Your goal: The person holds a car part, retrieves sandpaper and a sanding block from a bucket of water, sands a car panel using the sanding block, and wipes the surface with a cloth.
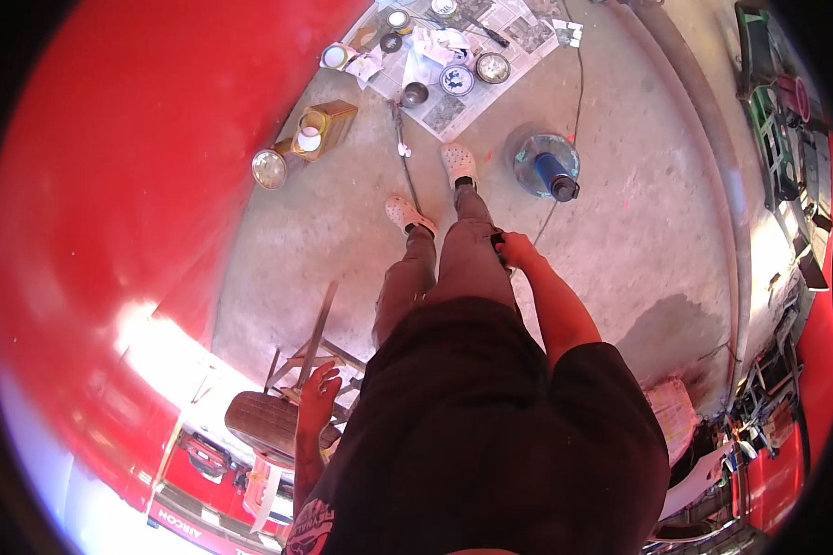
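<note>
Nearby, a brown padded seat (261, 423) stands beside your loosely spread, empty left hand (318, 387); a blue cylindrical bottle (551, 169) is ahead of your right hand (518, 250), whose curled fingers touch a small black object (498, 240), grip unclear.

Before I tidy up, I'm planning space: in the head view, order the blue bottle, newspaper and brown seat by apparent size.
Newspaper, though the top edge cuts it off
Brown seat
Blue bottle
</note>
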Action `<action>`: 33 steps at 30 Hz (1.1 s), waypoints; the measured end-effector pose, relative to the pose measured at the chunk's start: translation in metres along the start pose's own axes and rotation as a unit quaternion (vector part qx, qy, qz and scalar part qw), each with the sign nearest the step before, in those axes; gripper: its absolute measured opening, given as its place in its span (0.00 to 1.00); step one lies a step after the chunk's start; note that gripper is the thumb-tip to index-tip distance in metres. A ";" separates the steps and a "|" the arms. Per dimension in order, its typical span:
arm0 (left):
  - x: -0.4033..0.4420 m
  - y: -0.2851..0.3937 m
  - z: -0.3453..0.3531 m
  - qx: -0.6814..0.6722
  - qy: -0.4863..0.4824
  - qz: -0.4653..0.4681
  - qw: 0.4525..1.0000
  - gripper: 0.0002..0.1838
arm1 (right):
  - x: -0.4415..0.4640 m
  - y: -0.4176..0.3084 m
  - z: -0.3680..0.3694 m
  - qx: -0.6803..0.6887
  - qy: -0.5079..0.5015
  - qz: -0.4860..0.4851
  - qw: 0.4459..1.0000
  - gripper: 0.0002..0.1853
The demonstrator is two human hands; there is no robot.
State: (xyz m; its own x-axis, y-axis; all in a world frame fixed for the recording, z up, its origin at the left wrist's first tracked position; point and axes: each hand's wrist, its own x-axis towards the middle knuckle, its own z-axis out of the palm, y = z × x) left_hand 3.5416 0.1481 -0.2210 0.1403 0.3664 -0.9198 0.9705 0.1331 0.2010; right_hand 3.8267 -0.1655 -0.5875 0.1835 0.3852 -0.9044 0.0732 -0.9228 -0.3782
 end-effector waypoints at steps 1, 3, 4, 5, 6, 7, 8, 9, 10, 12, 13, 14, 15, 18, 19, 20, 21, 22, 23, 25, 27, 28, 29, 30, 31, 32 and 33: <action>-0.002 0.003 0.001 0.003 0.003 0.001 1.000 0.22 | 0.001 -0.003 -0.001 0.003 0.009 -0.002 1.000 0.20; -0.003 0.009 0.006 0.006 0.006 0.000 1.000 0.22 | 0.014 -0.016 0.002 0.037 0.093 0.058 0.993 0.19; -0.004 0.011 0.010 0.004 0.007 -0.002 1.000 0.22 | 0.022 -0.021 0.003 0.052 0.134 0.084 0.986 0.18; -0.005 0.011 0.014 0.000 0.013 -0.003 1.000 0.22 | 0.026 -0.022 0.004 0.090 0.159 0.087 0.979 0.17; -0.002 -0.018 0.020 -0.051 0.028 0.012 0.998 0.23 | 0.028 -0.024 0.006 0.127 0.182 0.081 0.972 0.16; -0.005 -0.021 0.027 -0.041 0.037 0.015 0.998 0.23 | 0.028 -0.020 0.010 0.112 0.203 0.050 0.971 0.16; -0.011 -0.021 0.035 -0.046 0.047 0.020 0.998 0.23 | 0.027 -0.012 0.018 0.088 0.229 0.018 0.969 0.14; -0.018 -0.022 0.045 -0.056 0.065 0.023 0.996 0.23 | 0.024 -0.004 0.021 0.046 0.206 0.003 0.977 0.16; -0.027 -0.029 0.055 -0.062 0.080 0.022 0.995 0.22 | 0.023 0.014 0.025 0.005 0.174 -0.043 0.984 0.17; -0.043 -0.046 0.072 -0.089 0.106 0.021 0.990 0.22 | 0.022 0.023 0.013 -0.112 0.083 -0.027 0.990 0.19; -0.051 -0.052 0.079 -0.118 0.117 -0.003 0.986 0.22 | 0.026 0.020 0.007 -0.169 0.058 -0.026 0.984 0.20; -0.059 -0.070 0.093 -0.148 0.137 -0.008 0.979 0.22 | 0.021 0.004 0.000 -0.182 0.059 -0.025 0.981 0.23; -0.062 -0.089 0.110 -0.175 0.148 -0.007 0.973 0.22 | 0.028 0.000 -0.003 -0.220 0.031 -0.020 0.975 0.26; -0.079 -0.141 0.162 -0.252 0.182 -0.039 0.950 0.22 | 0.062 0.030 0.003 -0.257 -0.013 -0.139 0.956 0.26; -0.091 -0.152 0.179 -0.269 0.196 -0.037 0.942 0.21 | 0.079 0.041 0.006 -0.248 -0.035 -0.147 0.957 0.26; -0.101 -0.168 0.202 -0.289 0.216 -0.043 0.931 0.21 | 0.079 0.037 0.007 -0.236 -0.045 -0.141 0.960 0.27; -0.110 -0.186 0.229 -0.310 0.236 -0.051 0.920 0.21 | 0.069 0.032 0.009 -0.225 -0.056 -0.134 0.963 0.28; -0.119 -0.208 0.262 -0.352 0.248 -0.068 0.900 0.22 | 0.058 0.028 0.013 -0.216 -0.068 -0.129 0.966 0.29; -0.127 -0.229 0.298 -0.396 0.259 -0.086 0.876 0.22 | 0.045 0.015 0.017 -0.210 -0.083 -0.125 0.966 0.30; -0.152 -0.265 0.369 -0.479 0.271 -0.131 0.824 0.24 | 0.030 -0.003 0.035 -0.280 -0.053 -0.111 0.952 0.33; -0.175 -0.299 0.450 -0.548 0.283 -0.179 0.766 0.24 | -0.002 -0.019 0.075 -0.166 -0.055 -0.176 0.969 0.26; -0.184 -0.313 0.499 -0.557 0.300 -0.194 0.750 0.24 | -0.022 -0.034 0.097 -0.270 -0.042 -0.232 0.933 0.23; -0.195 -0.331 0.537 -0.564 0.315 -0.210 0.734 0.24 | -0.045 -0.050 0.124 -0.367 -0.026 -0.286 0.885 0.19; -0.212 -0.343 0.570 -0.585 0.325 -0.236 0.704 0.24 | -0.067 -0.055 0.140 -0.466 -0.008 -0.327 0.822 0.16; -0.228 -0.351 0.597 -0.606 0.332 -0.261 0.674 0.24 | -0.060 -0.055 0.170 -0.439 0.006 -0.317 0.841 0.13; -0.241 -0.359 0.616 -0.624 0.338 -0.285 0.645 0.24 | -0.053 -0.059 0.213 -0.408 0.022 -0.308 0.859 0.11; -0.254 -0.364 0.629 -0.639 0.363 -0.287 0.614 0.24 | -0.052 -0.063 0.257 -0.377 0.036 -0.355 0.854 0.09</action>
State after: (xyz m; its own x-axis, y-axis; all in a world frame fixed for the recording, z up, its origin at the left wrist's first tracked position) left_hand 3.2755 -0.5729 -0.2723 -0.7277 0.1745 -0.6634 -0.1922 0.8764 0.4415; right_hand 3.5607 -0.1264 -0.5676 -0.1129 0.8728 -0.4748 0.7971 -0.2057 -0.5677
